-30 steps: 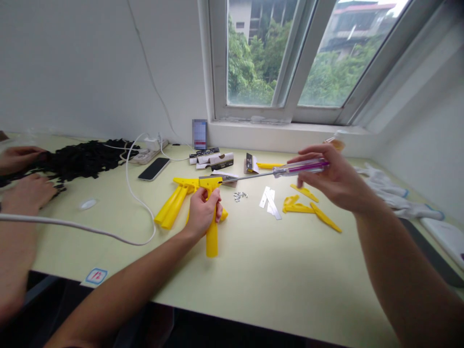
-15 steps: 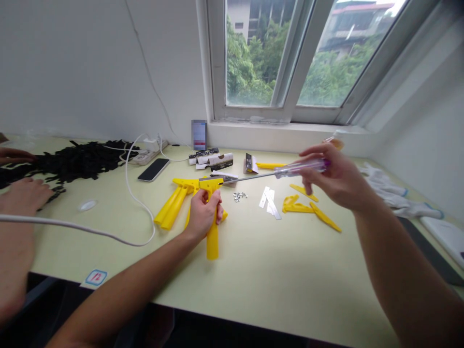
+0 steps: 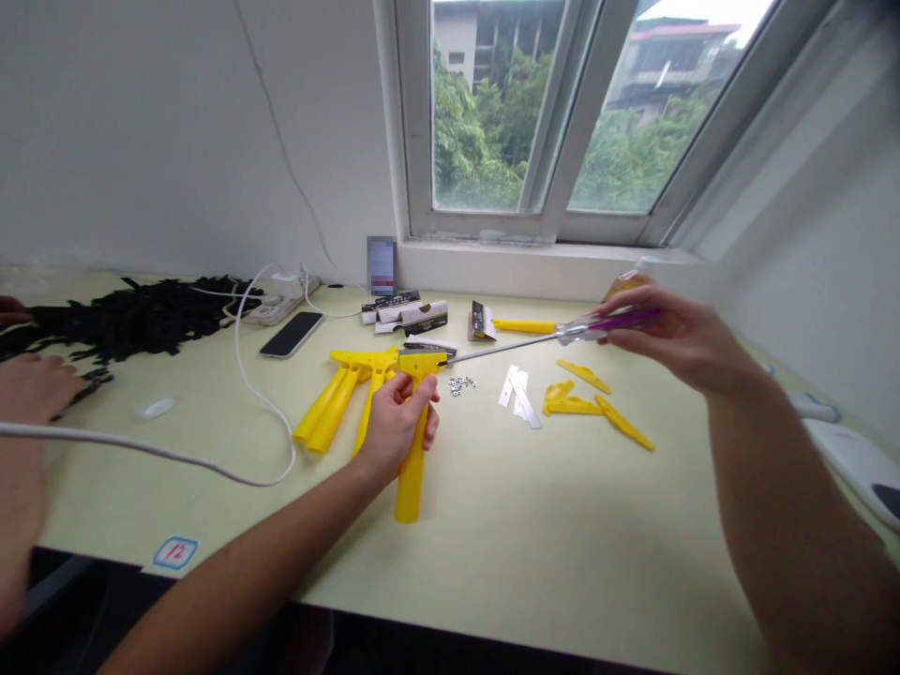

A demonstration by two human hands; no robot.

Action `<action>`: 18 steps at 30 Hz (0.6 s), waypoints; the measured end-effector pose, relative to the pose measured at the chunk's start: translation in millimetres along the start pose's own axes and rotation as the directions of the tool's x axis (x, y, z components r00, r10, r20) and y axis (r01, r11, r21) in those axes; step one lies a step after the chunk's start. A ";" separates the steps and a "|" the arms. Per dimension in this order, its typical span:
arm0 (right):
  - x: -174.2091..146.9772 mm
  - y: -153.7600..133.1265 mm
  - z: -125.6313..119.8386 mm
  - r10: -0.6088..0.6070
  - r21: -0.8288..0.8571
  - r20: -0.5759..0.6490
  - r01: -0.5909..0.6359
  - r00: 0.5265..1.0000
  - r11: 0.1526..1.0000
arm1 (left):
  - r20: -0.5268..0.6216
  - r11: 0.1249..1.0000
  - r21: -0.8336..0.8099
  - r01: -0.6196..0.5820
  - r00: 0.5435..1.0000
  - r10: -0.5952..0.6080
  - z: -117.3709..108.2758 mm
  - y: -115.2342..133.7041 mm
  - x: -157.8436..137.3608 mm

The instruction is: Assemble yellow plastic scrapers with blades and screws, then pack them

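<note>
Screwdriver (image 3: 502,350) at the head of a yellow tool (image 3: 410,480), both hands occupied.
Left hand (image 3: 395,417) is closed around the tool's handle just below the crosswise head, between the other yellow handles (image 3: 327,412) and the metal strips (image 3: 521,397) on the table (image 3: 534,562); right hand (image 3: 679,339) grasps the screwdriver by its handle, shaft sloping to the head's right end. Cannot tell whether the tip is seated. Risk, as judged: tip may skid if the shaft goes off line or the left grip lets the head twist; the left fingers, just below, could then be jabbed. A low sweep of the shaft might scatter the small metal parts (image 3: 461,385) near it.
</note>
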State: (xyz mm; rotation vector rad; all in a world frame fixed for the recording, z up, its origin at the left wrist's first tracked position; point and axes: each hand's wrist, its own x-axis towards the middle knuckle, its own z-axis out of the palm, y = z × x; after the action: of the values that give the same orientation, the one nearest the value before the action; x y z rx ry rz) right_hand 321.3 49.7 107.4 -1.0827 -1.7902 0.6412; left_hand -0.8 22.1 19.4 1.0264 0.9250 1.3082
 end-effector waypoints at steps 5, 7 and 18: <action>-5.9 4.8 -25.7 0.040 -0.013 -0.149 -0.043 0.988 0.999 | -0.062 0.996 -0.035 0.082 0.995 -0.084 -6.6 1.3 5.3; -6.0 11.1 -36.4 0.088 -0.104 -0.216 -0.112 0.972 0.988 | -0.083 0.992 -0.100 0.078 0.993 -0.086 -11.9 0.6 9.8; -12.8 148.9 -66.7 0.259 -0.137 -0.090 -0.270 0.962 0.953 | -0.006 0.962 -0.250 0.112 0.993 -0.117 -14.1 -9.6 9.4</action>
State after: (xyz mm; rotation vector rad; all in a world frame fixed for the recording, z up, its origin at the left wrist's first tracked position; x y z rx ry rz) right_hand 443.1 107.9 15.0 -1.4468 -1.6660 0.6265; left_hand -10.7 32.5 6.2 0.7547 0.7996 1.3022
